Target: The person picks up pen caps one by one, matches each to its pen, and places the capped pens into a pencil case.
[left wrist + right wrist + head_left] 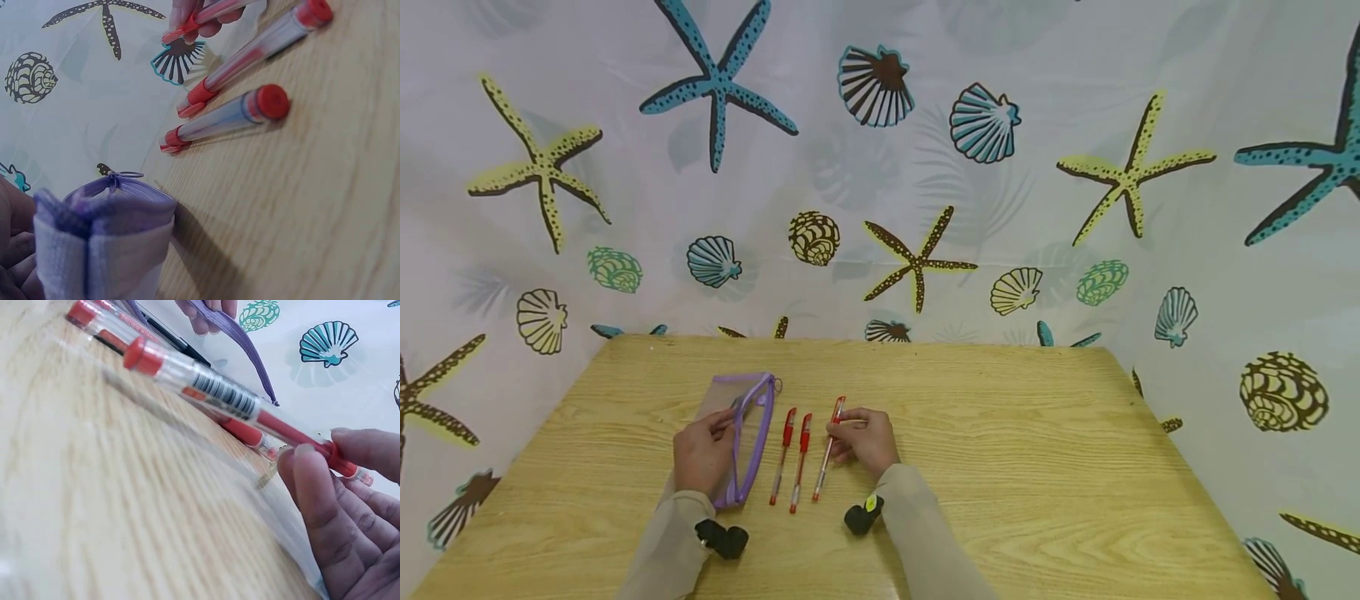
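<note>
In the head view, my left hand grips the side of a pencil case with purple zipper trim, whose mouth gapes toward the right. The case stands up from the table in the left wrist view. My right hand pinches a clear-barrelled red pen near its capped end, between thumb and fingers. The pen is tilted and raised off the table. Two similar red pens, one left and one right, lie side by side between the hands. A dark pen shows by the purple trim.
A light wood-grain table carries everything. Behind it and at both sides hangs a pale curtain printed with shells and starfish. A black wrist camera sits on the left sleeve, another on the right.
</note>
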Available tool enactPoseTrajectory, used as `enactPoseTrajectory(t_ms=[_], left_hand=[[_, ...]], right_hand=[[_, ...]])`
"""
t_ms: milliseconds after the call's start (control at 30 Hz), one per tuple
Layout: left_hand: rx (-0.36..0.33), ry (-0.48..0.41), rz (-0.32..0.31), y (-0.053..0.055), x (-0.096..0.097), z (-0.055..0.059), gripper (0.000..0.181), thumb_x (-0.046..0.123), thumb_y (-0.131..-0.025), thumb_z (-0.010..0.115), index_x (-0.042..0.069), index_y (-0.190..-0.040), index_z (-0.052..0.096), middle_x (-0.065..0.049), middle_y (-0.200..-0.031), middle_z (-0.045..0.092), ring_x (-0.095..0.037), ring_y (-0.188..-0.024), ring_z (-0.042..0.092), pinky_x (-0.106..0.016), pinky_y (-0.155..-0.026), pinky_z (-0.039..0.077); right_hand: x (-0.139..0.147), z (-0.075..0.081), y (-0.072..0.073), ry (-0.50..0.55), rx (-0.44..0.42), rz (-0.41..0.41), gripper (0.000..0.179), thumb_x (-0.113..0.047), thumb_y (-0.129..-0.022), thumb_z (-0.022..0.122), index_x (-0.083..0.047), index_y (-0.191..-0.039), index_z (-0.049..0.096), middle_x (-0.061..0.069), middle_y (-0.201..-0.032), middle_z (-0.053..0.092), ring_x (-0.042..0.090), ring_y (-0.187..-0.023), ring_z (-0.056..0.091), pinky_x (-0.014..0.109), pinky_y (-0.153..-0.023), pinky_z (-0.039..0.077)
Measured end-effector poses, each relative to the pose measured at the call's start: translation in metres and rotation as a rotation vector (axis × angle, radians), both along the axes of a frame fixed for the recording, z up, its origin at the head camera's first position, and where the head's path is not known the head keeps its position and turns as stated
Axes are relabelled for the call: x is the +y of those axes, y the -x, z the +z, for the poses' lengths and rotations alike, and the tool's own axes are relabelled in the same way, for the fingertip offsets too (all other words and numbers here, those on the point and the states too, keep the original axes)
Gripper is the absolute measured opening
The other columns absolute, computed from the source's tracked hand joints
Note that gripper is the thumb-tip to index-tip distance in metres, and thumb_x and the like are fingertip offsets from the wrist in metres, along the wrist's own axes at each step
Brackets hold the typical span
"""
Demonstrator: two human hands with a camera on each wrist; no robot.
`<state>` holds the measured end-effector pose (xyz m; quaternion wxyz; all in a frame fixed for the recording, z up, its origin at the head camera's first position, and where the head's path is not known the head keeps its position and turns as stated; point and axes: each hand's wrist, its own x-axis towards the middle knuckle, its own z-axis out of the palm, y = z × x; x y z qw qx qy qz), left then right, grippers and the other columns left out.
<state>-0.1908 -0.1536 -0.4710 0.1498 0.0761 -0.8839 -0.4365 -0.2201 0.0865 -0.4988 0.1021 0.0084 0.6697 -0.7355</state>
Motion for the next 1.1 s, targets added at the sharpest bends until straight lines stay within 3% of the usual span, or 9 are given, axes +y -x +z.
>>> enactPoseTrajectory(t_ms=[400,900,1100], left_hand=[[0.006,0.004,0.012,0.0,0.001,-0.001,0.026,0.005,-0.092,0.059,-0.004,-0.114,0.068,-0.022,-0.105,0.07,-0.031,-0.092,0.068,-0.042,-0.077,0.056],[0.007,-0.008,-0.014,0.0,-0.002,-0.002,0.027,0.006,-0.094,0.058,-0.003,-0.117,0.067,-0.02,-0.104,0.07,-0.03,-0.092,0.068,-0.043,-0.077,0.056],[-0.011,-0.013,-0.02,-0.002,-0.002,0.001,0.028,0.007,-0.094,0.057,-0.003,-0.118,0.067,-0.021,-0.106,0.07,-0.031,-0.094,0.068,-0.042,-0.077,0.055]], right_hand=[[-0.004,0.0,0.0,0.045,-0.001,-0.017,0.03,-0.008,-0.086,0.072,0.008,-0.109,0.064,0.021,-0.089,0.071,0.018,-0.057,0.067,0.037,-0.059,0.058],[-0.022,0.017,0.003,0.036,0.053,0.033,0.029,-0.005,-0.089,0.068,0.012,-0.111,0.063,0.023,-0.096,0.07,0.021,-0.064,0.069,0.045,-0.071,0.057],[-0.032,0.021,0.008,0.007,0.033,0.03,0.024,-0.004,-0.088,0.068,0.01,-0.107,0.065,0.02,-0.092,0.071,0.023,-0.064,0.069,0.043,-0.067,0.058]])
